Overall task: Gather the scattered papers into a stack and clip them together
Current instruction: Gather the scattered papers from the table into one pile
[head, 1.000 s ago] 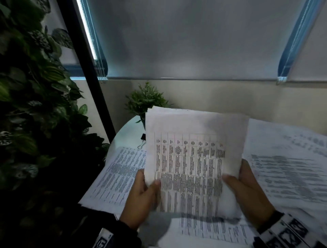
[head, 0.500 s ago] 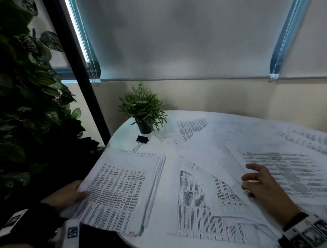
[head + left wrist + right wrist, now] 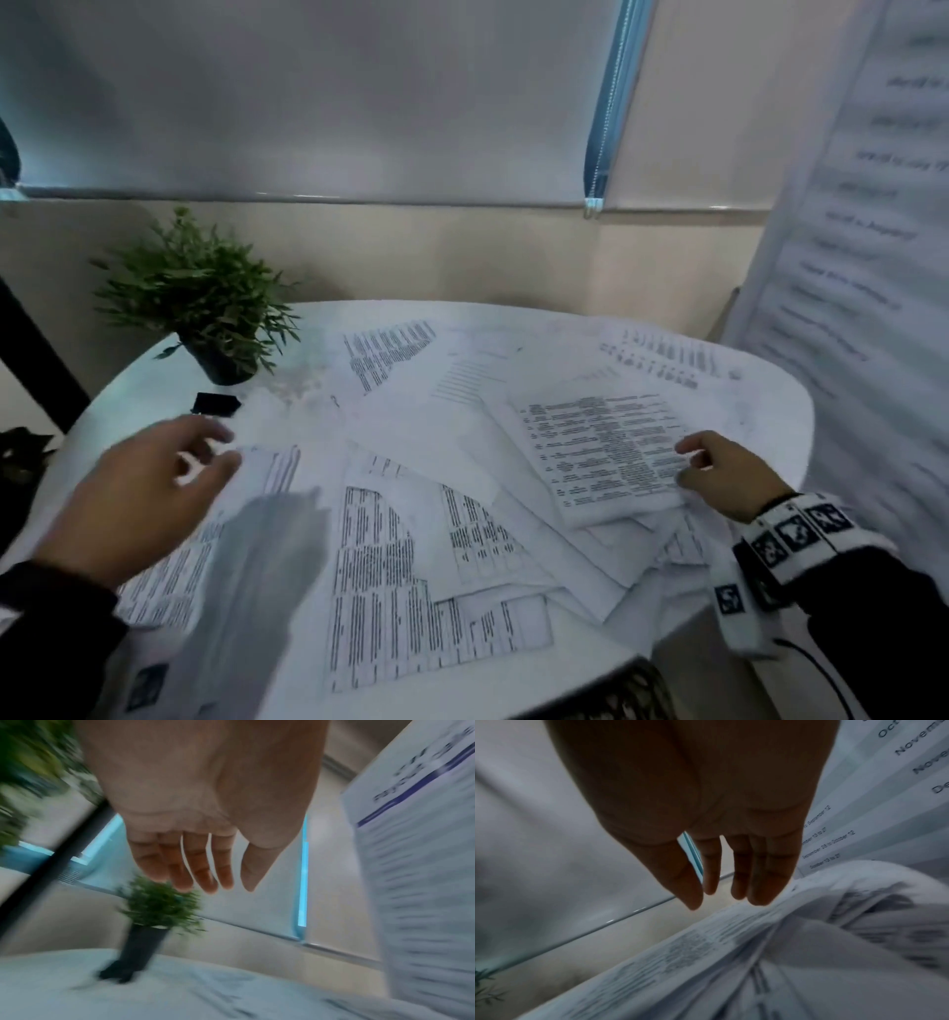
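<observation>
From the head view, your papers (image 3: 462,488) lie fanned and overlapping across the round white table (image 3: 744,390), with a small stack (image 3: 169,575) at the near left. Your left hand (image 3: 138,493) hovers above that stack, fingers spread and loose, holding nothing. Your right hand (image 3: 729,475) rests at the edge of a printed sheet (image 3: 601,442), fingers lightly bent; whether it pinches the sheet I cannot tell. The black clip (image 3: 214,404) sits beside the potted plant (image 3: 200,303), well apart from both hands.

The left wrist view shows an empty palm with fingers (image 3: 195,870) straight.

The right wrist view shows relaxed fingers (image 3: 765,880) just above the paper's edge.

You seem mid-gathering: next, slide the right-side sheets toward the left stack, squaring edges before reaching for the clip.
</observation>
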Action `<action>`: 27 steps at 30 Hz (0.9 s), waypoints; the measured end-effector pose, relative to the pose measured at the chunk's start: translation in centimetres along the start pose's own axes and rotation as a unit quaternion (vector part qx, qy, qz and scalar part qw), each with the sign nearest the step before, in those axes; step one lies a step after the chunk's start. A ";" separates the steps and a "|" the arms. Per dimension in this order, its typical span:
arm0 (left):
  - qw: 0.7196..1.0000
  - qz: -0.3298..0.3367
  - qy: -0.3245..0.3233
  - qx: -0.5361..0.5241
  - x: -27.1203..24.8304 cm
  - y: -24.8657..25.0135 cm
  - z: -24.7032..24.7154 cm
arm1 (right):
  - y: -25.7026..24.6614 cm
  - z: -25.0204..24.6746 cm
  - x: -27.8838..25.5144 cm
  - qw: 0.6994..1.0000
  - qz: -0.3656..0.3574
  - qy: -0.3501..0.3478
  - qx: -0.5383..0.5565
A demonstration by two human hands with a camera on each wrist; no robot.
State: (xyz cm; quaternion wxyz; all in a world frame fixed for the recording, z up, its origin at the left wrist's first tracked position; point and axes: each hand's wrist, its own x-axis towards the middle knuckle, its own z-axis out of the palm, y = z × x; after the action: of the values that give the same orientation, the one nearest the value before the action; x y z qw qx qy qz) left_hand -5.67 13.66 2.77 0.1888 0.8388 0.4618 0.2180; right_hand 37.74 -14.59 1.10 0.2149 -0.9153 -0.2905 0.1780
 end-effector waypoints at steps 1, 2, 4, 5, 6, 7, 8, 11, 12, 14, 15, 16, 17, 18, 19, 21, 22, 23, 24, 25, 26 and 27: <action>0.998 0.035 -0.037 -0.022 -0.4 5.3 0.3 | 0.5 0.0 0.1 1.000 0.012 -0.011 -0.015; 0.995 0.063 -0.071 -0.015 0.0 8.7 1.9 | 1.0 -0.1 0.4 0.999 0.024 -0.014 -0.026; 0.980 0.091 -0.173 0.021 0.9 13.6 5.8 | 2.0 -0.3 1.0 0.998 0.048 0.005 -0.035; 0.970 0.086 -0.223 0.041 1.3 15.0 8.1 | 2.4 -0.4 1.3 0.997 0.062 0.019 -0.042; 0.960 0.085 -0.259 0.066 1.6 16.2 10.3 | 2.7 -0.6 1.7 0.995 0.073 0.032 -0.055; 0.951 0.091 -0.282 0.089 1.6 17.4 11.9 | 2.9 -0.7 2.0 0.993 0.083 0.041 -0.073; 0.944 0.102 -0.291 0.114 1.6 18.4 13.3 | 3.0 -0.9 2.3 0.990 0.093 0.049 -0.093; 0.939 0.106 -0.288 0.159 1.8 20.5 16.4 | 2.9 -2.0 3.9 0.984 0.107 0.069 -0.125; 0.940 0.092 -0.283 0.168 2.0 20.9 17.1 | 2.8 -2.4 4.5 0.984 0.105 0.066 -0.128; 0.947 0.074 -0.259 0.176 2.3 21.9 18.0 | 2.7 -2.9 5.6 0.986 0.103 0.040 -0.123; 0.950 0.068 -0.244 0.181 2.3 22.3 18.4 | 2.7 -2.9 6.1 0.988 0.103 0.021 -0.113; 0.953 0.064 -0.228 0.191 2.4 22.6 18.9 | 2.6 -2.8 6.5 0.989 0.101 0.002 -0.105; 0.953 0.059 -0.220 0.200 2.5 22.8 19.3 | 2.5 -2.7 6.8 0.990 0.098 -0.016 -0.104; 0.954 0.056 -0.216 0.202 2.5 23.0 19.7 | 2.4 -2.4 6.9 0.989 0.093 -0.029 -0.112; 0.954 0.054 -0.214 0.202 2.5 23.2 19.9 | 2.3 -2.1 7.1 0.988 0.087 -0.033 -0.123; 0.956 0.058 -0.205 0.199 2.5 23.6 20.4 | 2.2 -1.7 7.2 0.988 0.081 -0.027 -0.125; 0.957 0.062 -0.202 0.197 2.5 23.7 20.6 | 2.1 -1.7 7.2 0.991 0.081 -0.015 -0.104; 0.958 0.061 -0.202 0.196 2.4 23.8 20.8 | 2.0 -1.7 7.3 0.994 0.086 0.003 -0.073; 0.958 0.062 -0.201 0.195 2.3 23.9 20.9 | 2.0 -1.9 7.5 0.994 0.096 0.022 -0.038; 0.958 0.061 -0.201 0.194 2.2 24.0 21.0 | 2.0 -2.1 7.7 0.993 0.111 0.040 -0.003; 0.959 0.061 -0.198 0.193 2.2 24.0 21.1 | 2.0 -2.4 7.9 0.990 0.132 0.052 0.021; 0.960 0.061 -0.197 0.190 2.2 23.9 21.1 | 1.9 -2.5 7.9 0.986 0.150 0.061 0.028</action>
State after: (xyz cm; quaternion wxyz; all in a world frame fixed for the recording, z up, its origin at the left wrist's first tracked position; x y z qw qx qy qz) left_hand 23.34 1.06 -2.00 0.0993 0.9123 0.3960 -0.0318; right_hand 45.76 -11.92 0.67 0.2292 -0.9511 -0.1314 0.1597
